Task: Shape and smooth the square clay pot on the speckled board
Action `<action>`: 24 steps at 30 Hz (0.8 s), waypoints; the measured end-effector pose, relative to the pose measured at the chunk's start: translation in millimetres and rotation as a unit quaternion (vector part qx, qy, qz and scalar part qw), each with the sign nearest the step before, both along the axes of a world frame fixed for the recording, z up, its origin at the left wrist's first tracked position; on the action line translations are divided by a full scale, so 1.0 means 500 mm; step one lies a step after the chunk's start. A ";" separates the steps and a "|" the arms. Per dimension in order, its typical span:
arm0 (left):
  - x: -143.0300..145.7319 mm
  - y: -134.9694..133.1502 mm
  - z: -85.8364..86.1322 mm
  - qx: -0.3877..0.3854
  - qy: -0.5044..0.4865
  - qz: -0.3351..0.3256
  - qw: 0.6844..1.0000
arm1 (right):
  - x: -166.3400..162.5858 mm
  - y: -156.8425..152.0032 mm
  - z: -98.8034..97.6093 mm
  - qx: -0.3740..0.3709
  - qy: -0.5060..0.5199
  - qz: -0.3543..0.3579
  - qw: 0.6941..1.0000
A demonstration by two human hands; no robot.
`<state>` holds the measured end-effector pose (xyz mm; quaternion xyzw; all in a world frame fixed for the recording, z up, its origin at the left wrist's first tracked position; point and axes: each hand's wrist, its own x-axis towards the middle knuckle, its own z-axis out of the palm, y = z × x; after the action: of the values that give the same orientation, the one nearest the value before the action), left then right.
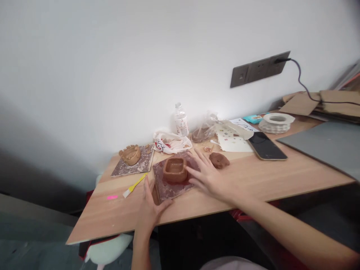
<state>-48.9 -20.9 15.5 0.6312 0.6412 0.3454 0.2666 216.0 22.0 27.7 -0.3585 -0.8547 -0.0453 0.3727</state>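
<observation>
A square clay bowl [174,170] with rounded corners stands upright on a dark, clay-smeared board [168,190]. My right hand [206,176] is spread beside the bowl's right side, fingertips close to its wall; whether they touch it I cannot tell. At the board's left edge, my left hand [152,206] has its thumb and fingers apart with nothing held. A lump of brown clay [219,160] lies just beyond my right hand. Left of the board is a yellow-handled brush [135,185] with pale bristles.
Another clay pot [131,155] with a bumpy rim sits on a second board [120,169]. Behind stand a plastic bottle [181,122] and a crumpled plastic bag [171,142]. Rightward are a phone [267,146], a white ring-shaped vessel [277,125] and a grey panel [323,146].
</observation>
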 end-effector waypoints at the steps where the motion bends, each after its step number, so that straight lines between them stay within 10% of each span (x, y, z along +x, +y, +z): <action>1: -0.001 0.001 -0.003 0.002 0.000 -0.003 1.000 | -0.008 -0.023 -0.012 0.011 -0.016 -0.023 1.000; 24: -0.007 0.003 -0.015 0.022 -0.003 -0.004 1.000 | -0.074 -0.077 -0.083 -0.014 0.003 -0.123 0.992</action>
<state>-52.3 -19.3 8.1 0.6383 0.6301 0.3603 0.2563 179.1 -16.6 -13.9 -0.4662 -0.8036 -0.0775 0.3619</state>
